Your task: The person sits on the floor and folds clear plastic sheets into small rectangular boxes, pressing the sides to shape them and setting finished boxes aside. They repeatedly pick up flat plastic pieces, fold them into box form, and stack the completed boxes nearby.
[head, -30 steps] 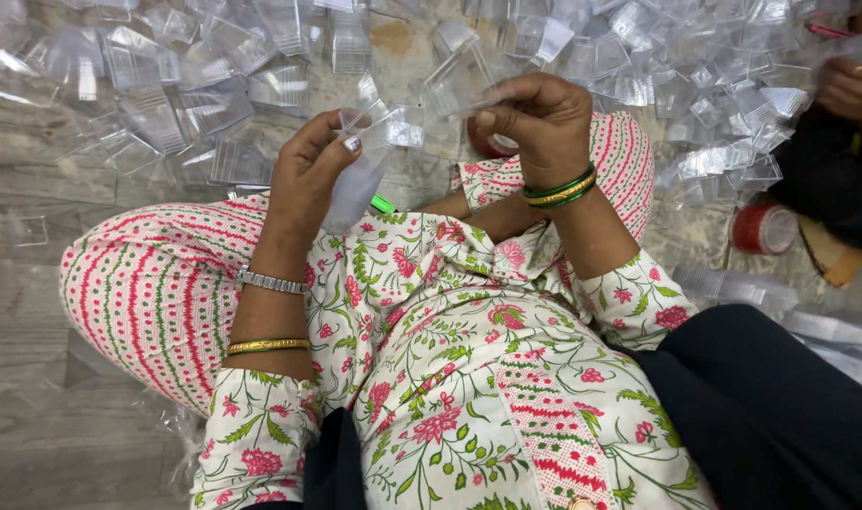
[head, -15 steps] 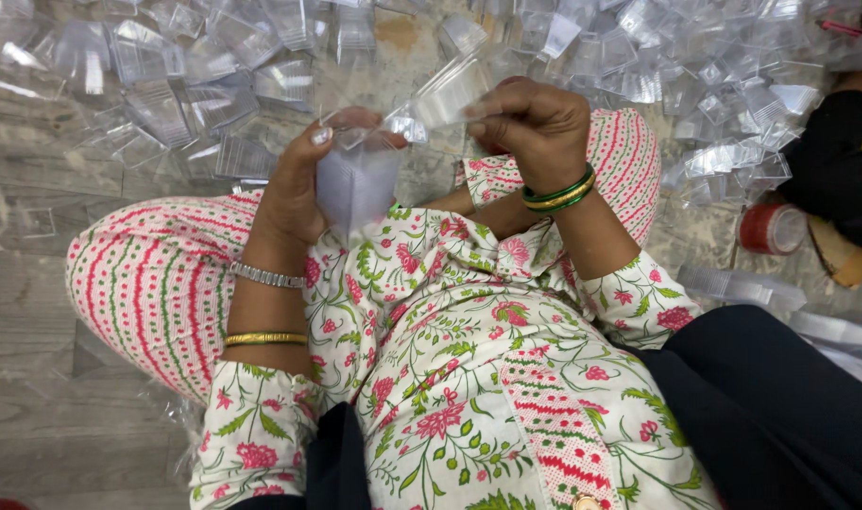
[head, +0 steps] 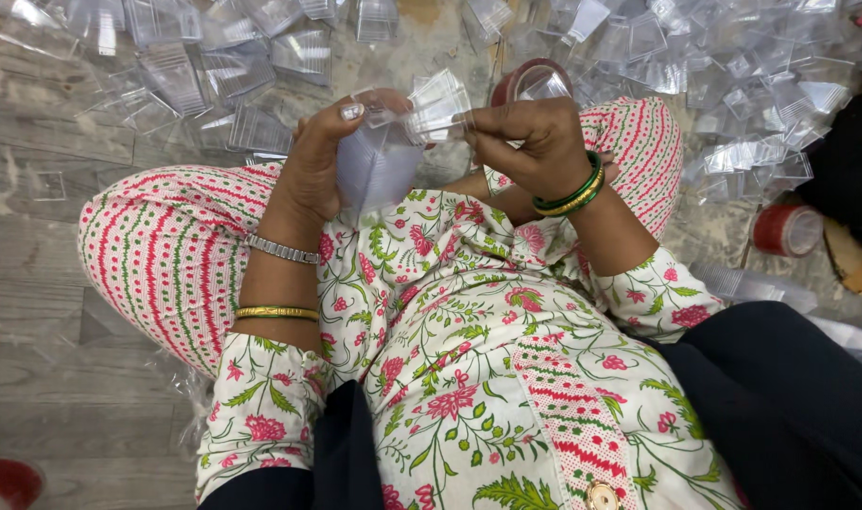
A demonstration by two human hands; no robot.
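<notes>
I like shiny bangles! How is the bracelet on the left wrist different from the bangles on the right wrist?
The silver bracelet is flat, linked and single; the green bangles are round, smooth and stacked with a gold one. The bracelet sits close to the left hand; the bangles sit just below the right hand. Both circle a wrist.

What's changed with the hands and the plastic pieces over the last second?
The left hand has taken up a stack of clear plastic cups, and the right hand has moved left to pinch a clear cup at the stack's top. The bangles and the scattered clear pieces on the floor look unchanged.
</notes>
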